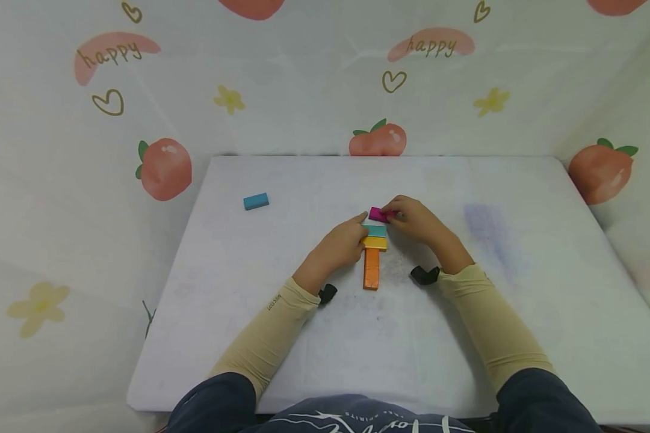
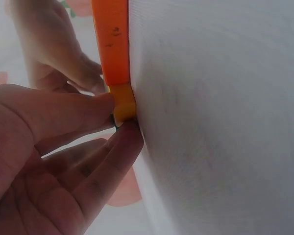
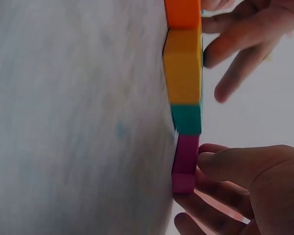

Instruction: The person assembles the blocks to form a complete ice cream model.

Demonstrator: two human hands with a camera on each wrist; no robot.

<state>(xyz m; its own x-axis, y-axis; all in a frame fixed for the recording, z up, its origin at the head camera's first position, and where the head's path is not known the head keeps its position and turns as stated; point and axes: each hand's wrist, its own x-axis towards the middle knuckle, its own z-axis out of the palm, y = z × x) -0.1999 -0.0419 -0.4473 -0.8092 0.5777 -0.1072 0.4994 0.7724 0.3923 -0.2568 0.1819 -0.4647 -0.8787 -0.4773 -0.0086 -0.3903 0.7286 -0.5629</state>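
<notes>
My right hand (image 1: 416, 221) pinches a magenta block (image 1: 378, 214) just beyond a teal block (image 1: 376, 231). In the right wrist view the magenta block (image 3: 186, 156) sits close against the end of the teal block (image 3: 187, 118), with thumb and fingers at its side. The left hand (image 1: 340, 242) is at the left ends of the teal and yellow blocks. In the left wrist view its thumb and a finger pinch the end of the yellow block (image 2: 122, 100). An orange block (image 1: 371, 269) extends from the yellow one toward the body.
A separate blue block (image 1: 256, 201) lies at the table's far left. The white table (image 1: 238, 337) has a faint purple stain (image 1: 486, 231) on its right side. Behind it hangs a cloth (image 1: 303, 78) printed with peaches, hearts and flowers.
</notes>
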